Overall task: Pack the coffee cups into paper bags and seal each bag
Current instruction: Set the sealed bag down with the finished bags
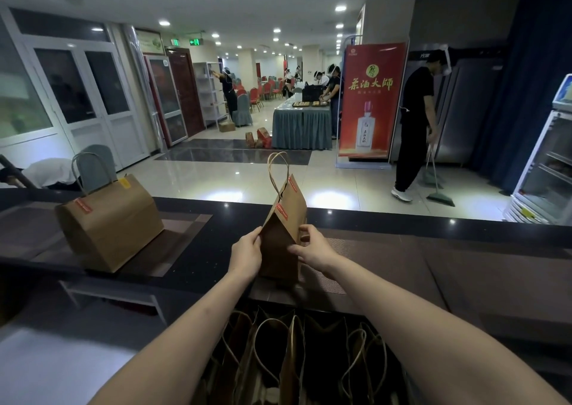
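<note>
Counter (198,250): dark top, both ends cut off by the frame.
Wide bag (114,225): near the counter's left end, taped shut, contents hidden.
Open bags (294,358): below the counter's near edge, too dim to see inside.
Narrow bag (283,237): upright mid-counter, taped shut, contents hidden.
Left hand (246,254): fingers grip the narrow bag's left side.
Right hand (314,248): pinches the narrow bag's right edge, fingertips hidden behind it.

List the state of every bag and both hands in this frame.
narrow bag: upright on the counter, top folded shut, red stickers on the fold.
wide bag: upright on the counter, top stickered shut, untouched.
spare bags: below the counter, standing, tops open.
left hand: grips narrow bag's left side.
right hand: grips narrow bag's right side.
</note>
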`<move>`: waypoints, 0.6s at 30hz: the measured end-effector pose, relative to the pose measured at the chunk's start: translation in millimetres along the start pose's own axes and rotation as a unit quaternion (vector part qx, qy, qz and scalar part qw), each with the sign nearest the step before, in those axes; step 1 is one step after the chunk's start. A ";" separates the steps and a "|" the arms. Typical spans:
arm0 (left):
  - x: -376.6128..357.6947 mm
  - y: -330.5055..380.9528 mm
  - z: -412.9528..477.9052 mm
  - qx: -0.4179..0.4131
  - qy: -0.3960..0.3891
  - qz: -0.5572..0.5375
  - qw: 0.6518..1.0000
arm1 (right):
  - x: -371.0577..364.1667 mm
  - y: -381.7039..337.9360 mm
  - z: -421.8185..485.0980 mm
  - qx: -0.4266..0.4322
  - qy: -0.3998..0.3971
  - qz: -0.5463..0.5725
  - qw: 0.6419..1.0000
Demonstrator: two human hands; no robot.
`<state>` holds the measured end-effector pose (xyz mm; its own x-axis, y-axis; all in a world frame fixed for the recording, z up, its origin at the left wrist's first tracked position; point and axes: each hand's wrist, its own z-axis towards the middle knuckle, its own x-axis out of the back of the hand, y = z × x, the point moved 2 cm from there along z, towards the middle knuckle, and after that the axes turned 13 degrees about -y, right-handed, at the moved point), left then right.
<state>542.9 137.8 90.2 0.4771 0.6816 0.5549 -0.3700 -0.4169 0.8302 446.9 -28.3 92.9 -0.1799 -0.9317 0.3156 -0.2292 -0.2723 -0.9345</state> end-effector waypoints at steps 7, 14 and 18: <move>0.9 0.1 0.1 0.006 0.000 0.004 1.000 | -1.4 0.3 2.5 -0.003 -0.003 0.009 1.000; 2.1 5.5 -6.7 0.039 -0.001 0.017 0.999 | 4.2 -1.3 -4.2 0.003 -0.006 -0.020 1.000; 5.2 18.6 -26.6 0.049 0.041 0.003 0.998 | 13.8 -3.9 -15.3 0.016 0.002 -0.040 0.999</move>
<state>517.3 149.6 107.2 0.4074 0.7238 0.5569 -0.2913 -0.4749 0.8304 430.7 -36.5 103.3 -0.1662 -0.9058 0.3897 -0.2120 -0.3531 -0.9112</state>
